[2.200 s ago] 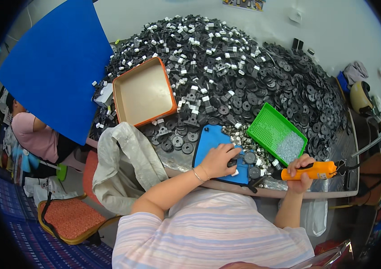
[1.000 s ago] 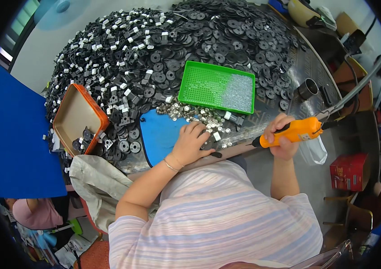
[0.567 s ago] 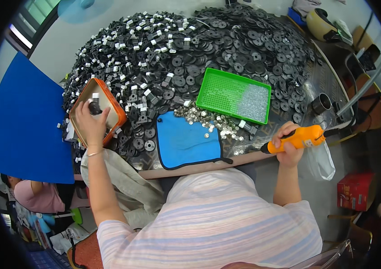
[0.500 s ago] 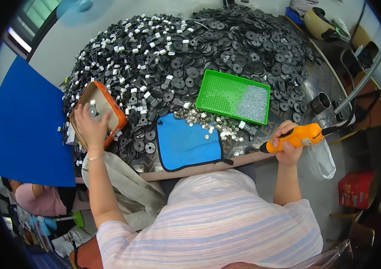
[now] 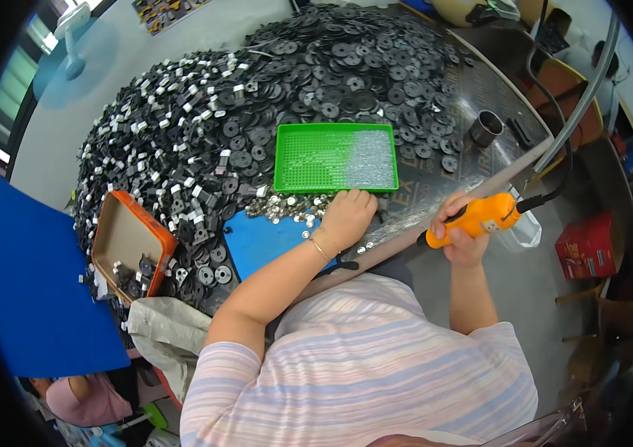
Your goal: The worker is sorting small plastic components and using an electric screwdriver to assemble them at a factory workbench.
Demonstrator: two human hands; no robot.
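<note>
My right hand is wrapped round an orange corded electric screwdriver, held beyond the table's front edge with its black tip toward the left. My left hand is at the near edge of a green perforated tray, fingers curled down over the table; whatever is under them is hidden. Small clear and silvery pieces fill the tray's right side. Beside my left hand lie small shiny round metal parts, partly on a blue cloth mat. An orange-rimmed box on the left holds several dark parts.
Behind the box, black parts with white ends form a large heap. Black discs are piled farther back. A dark metal cup stands at the right, near the screwdriver's cable. A blue panel borders the left side.
My left hand has left the orange-rimmed box and moved right to the tray's near edge. Dark parts now show in the box. My right hand still holds the screwdriver. The view has shifted.
</note>
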